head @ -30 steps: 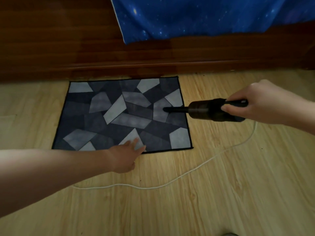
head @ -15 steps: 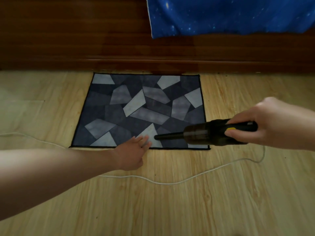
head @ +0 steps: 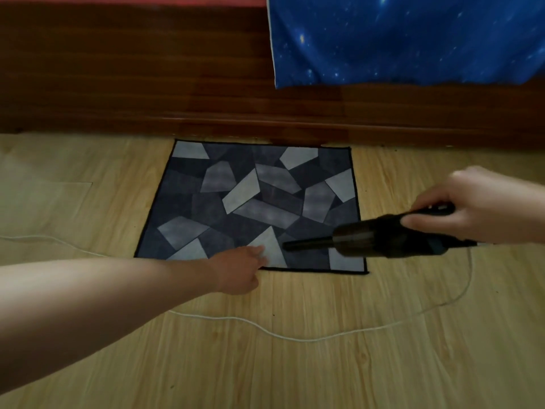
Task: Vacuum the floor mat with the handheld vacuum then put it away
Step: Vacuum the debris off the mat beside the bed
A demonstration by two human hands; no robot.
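A dark floor mat [head: 236, 202] with grey and white angular patches lies flat on the wooden floor against a dark wood base. My right hand [head: 477, 205] grips the black handheld vacuum [head: 383, 239] by its handle. Its thin nozzle points left over the mat's near right part, tip close to my left fingers. My left hand [head: 239, 268] rests on the mat's near edge, fingers stretched onto a white patch.
A thin white cord [head: 295, 338] trails across the light wooden floor [head: 324, 373] in front of the mat and runs up toward the vacuum. A blue starry cloth [head: 398, 39] hangs over the dark wood panel [head: 132, 78] behind the mat.
The vacuum has moved from the mat's far right part down to its near edge, nozzle now close to my left fingers. My left hand stays on the near edge. The view shifted left.
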